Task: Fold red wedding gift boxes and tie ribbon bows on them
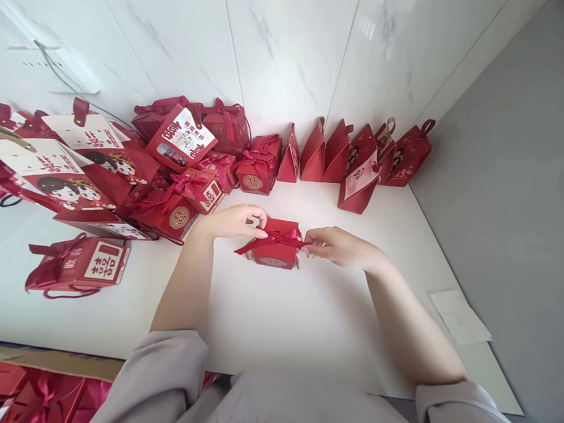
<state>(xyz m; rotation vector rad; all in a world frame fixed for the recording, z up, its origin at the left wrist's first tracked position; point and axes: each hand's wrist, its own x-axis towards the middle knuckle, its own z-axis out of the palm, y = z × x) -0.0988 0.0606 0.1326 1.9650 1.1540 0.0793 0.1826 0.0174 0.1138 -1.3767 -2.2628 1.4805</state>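
Note:
A small red gift box [275, 260] with a gold round emblem on its front stands on the white table before me. Across its top lies a red ribbon [281, 237] tied in a bow, one tail hanging to the left. My left hand [244, 222] pinches the bow's left side between thumb and fingers. On the other side my right hand [331, 245] is closed on the ribbon's right end, just off the box edge. Twisted cord shows at both sides of the box.
Behind the box stand several ribboned red boxes [255, 173] and a row of red bags [311, 157] along the marble wall. Larger illustrated bags [65, 179] crowd the left, near a red box [76, 266]. A white paper [461, 316] lies at right; a carton [64, 361] sits lower left.

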